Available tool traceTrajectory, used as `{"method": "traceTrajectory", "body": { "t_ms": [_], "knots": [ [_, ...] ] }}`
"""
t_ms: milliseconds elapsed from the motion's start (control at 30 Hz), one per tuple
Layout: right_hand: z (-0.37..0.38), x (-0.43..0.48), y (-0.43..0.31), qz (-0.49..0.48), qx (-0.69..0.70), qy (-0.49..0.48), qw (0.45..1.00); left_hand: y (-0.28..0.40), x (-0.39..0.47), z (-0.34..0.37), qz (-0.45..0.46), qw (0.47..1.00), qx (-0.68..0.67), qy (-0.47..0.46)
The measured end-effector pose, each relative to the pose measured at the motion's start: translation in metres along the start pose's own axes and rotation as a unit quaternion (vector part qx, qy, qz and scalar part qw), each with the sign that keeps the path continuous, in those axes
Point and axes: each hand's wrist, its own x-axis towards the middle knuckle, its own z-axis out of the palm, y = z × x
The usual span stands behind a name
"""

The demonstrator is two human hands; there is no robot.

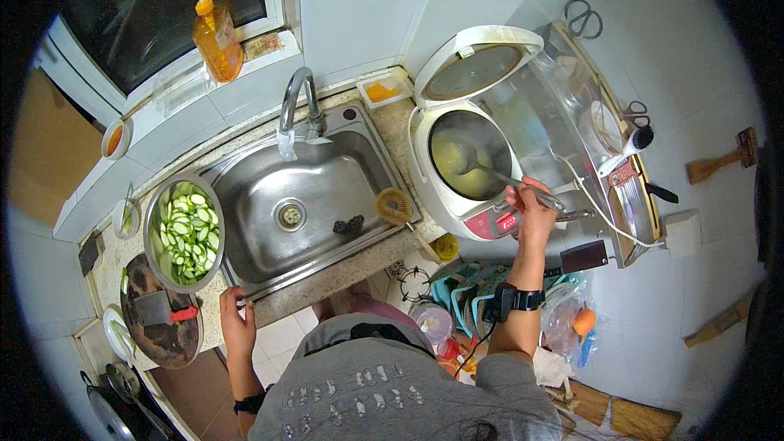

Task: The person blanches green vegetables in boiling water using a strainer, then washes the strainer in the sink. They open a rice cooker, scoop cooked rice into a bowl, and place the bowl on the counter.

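With my right hand (531, 205) I grip the handle of a metal ladle (502, 179), whose bowl dips into yellowish liquid food (456, 159) inside a white rice cooker (422, 196). The cooker's lid (481, 64) stands raised, and its red front panel is lit. My left hand (237, 318) rests on the counter edge by the sink's near left corner, with nothing visible in it. Beyond that hand, a metal bowl (149, 245) holds sliced green vegetables (191, 233). A cleaver with a red handle (156, 308) lies on a round wooden cutting board (184, 349).
A steel sink (331, 177) with a faucet (312, 110) lies between both hands. A round brush (394, 207) lies across its right rim. Right of the cooker stands a rack (618, 214) with scissors and utensils; a dark cleaver (583, 256) projects below it. An orange soap bottle (219, 43) stands on the sill.
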Motion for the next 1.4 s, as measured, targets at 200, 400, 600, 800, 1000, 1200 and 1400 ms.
{"method": "traceTrajectory", "body": {
  "t_ms": [200,400,600,800,1000,1200,1400],
  "knots": [
    [-0.011,-0.009,-0.007,-0.059,-0.019,-0.017,0.998,-0.003,0.001,0.006,-0.001,1.0,0.002,-0.008],
    [-0.009,-0.014,-0.013,-0.114,-0.165,-0.084,0.976,0.005,0.005,0.012,-0.02,0.999,-0.015,-0.032],
    [0.004,0.017,-0.009,-0.324,-0.393,-0.214,0.834,0.013,0.007,0.016,-0.014,0.999,-0.018,-0.038],
    [0.008,0.031,0.011,-0.328,-0.444,-0.255,0.794,0.006,0.004,0.022,-0.008,0.999,0.002,-0.031],
    [0.0,0.019,-0.007,-0.246,-0.437,-0.237,0.832,0.005,0.003,0.025,-0.012,0.999,0.003,-0.034],
    [-0.01,0.004,-0.021,-0.131,-0.368,-0.219,0.894,0.004,0.006,0.032,0.011,0.999,0.001,-0.031],
    [-0.01,0.008,0.006,0.042,-0.131,-0.13,0.982,0.005,0.01,0.032,-0.004,0.999,-0.008,-0.047]
  ]
}}
